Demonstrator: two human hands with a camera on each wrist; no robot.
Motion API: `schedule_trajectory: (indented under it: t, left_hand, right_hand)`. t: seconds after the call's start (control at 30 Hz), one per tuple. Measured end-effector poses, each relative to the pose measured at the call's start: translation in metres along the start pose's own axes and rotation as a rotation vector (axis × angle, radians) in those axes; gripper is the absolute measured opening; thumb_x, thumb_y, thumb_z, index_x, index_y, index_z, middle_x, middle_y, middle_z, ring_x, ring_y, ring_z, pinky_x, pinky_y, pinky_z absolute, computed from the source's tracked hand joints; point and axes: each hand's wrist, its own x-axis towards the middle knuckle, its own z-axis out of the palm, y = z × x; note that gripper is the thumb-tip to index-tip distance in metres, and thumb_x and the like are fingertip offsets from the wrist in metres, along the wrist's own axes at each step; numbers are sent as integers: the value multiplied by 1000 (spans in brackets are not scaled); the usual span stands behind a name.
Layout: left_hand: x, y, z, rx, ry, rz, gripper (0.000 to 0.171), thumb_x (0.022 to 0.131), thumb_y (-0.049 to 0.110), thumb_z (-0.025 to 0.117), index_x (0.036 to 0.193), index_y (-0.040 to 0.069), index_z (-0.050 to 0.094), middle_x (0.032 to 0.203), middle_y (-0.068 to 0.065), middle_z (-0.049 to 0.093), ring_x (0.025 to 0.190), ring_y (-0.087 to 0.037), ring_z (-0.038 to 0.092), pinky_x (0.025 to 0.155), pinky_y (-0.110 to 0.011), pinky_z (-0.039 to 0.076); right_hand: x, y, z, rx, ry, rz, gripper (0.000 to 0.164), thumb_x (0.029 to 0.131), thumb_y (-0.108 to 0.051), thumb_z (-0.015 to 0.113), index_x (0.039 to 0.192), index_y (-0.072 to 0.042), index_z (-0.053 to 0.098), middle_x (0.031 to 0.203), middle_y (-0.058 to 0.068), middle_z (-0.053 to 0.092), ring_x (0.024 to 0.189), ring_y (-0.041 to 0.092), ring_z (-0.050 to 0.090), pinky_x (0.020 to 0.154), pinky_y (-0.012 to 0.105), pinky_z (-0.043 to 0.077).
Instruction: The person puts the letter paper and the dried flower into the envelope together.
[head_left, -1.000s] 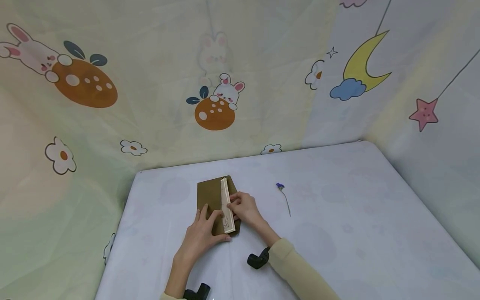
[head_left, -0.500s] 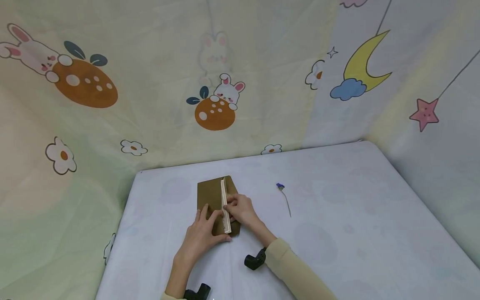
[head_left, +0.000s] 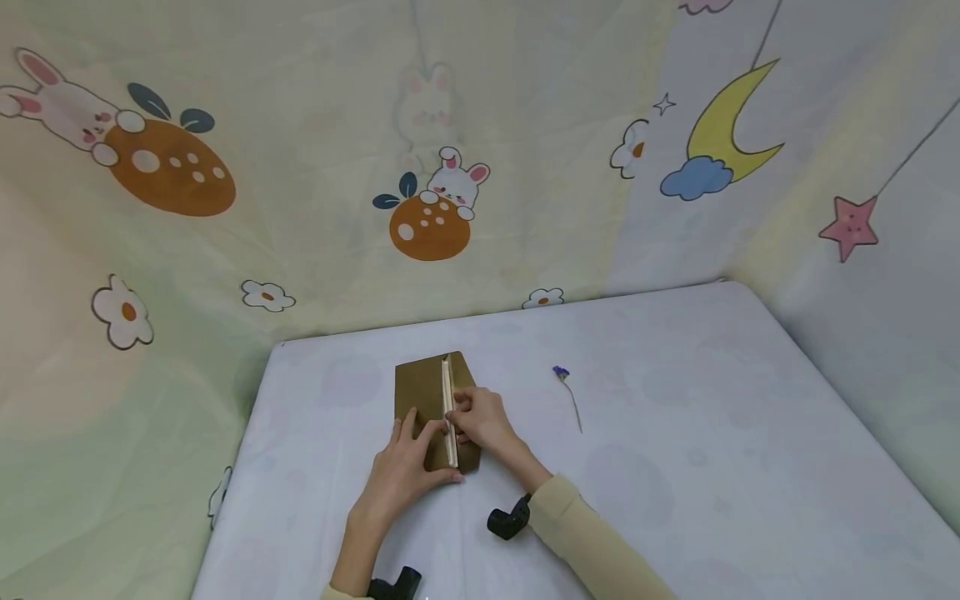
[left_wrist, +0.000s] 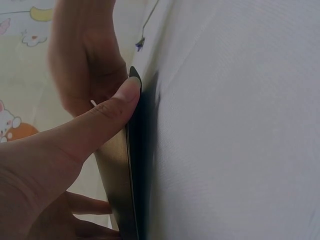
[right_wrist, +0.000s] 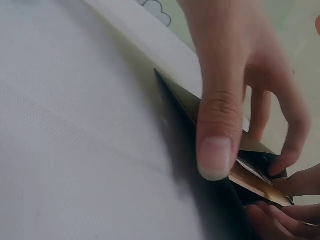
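Observation:
An olive-brown envelope (head_left: pixel 417 385) lies on the white-covered table, its pointed flap spread to the right. A narrow strip of a cream card (head_left: pixel 452 451) shows at the envelope's mouth; the rest is hidden inside. My left hand (head_left: pixel 402 461) holds the envelope, fingers on its face and thumb at the near edge by the mouth. In the left wrist view the thumb (left_wrist: pixel 112 107) lies across that edge. My right hand (head_left: pixel 486 419) pinches the card's outer edge, above the flap. In the right wrist view, the card (right_wrist: pixel 260 187) sits between the fingertips, partly covered.
A dried purple flower (head_left: pixel 562 374) on a thin stem lies to the right of the envelope. Black camera mounts (head_left: pixel 509 518) sit at both wrists. Printed cloth walls (head_left: pixel 337 208) rise behind and beside the table (head_left: pixel 675 417).
The card has slid left, deeper into the envelope, so its visible strip is much narrower. My right hand has moved slightly left with it. My left hand has stayed in place.

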Motion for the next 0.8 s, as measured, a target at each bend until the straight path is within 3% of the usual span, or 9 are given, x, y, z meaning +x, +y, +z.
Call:
schedule_trajectory:
  t: [0.1,0.23,0.47,0.8]
  left_hand:
    - [0,1,0,-1,-1,4,71,72,58,87,131,29,57,156,-33,38,142,-59,37,83,-72,50]
    - [1,1,0,9,0,9,72,73,59,86,132,28,57,156,-33,38,142,-58,38,81,-71,51]
    - [0,1,-1,7,-8,3,74,74,58,86,135,27,57,158,-32,36,143,-58,37,82,-72,50]
    - [-1,1,-1,10,-10,-2,74,74,56,87,135,26,58,158,-32,35,144,-59,36,83,-72,51]
  right_hand:
    - [2,-1,3,-116,23,-58,39,88,2,75,125,9,66,82,12,76,52,8,64,48,20,51]
    - [4,-1,6,-185,22,-90,38,86,3,73,124,9,67,81,11,75,54,5,61,50,18,48]
    - [7,0,8,-129,-28,-82,42,87,9,66,129,12,63,83,12,75,56,12,68,52,21,54]
    - [10,-1,10,-216,-9,-78,32,88,4,69,120,5,72,89,9,76,79,15,69,72,30,59]
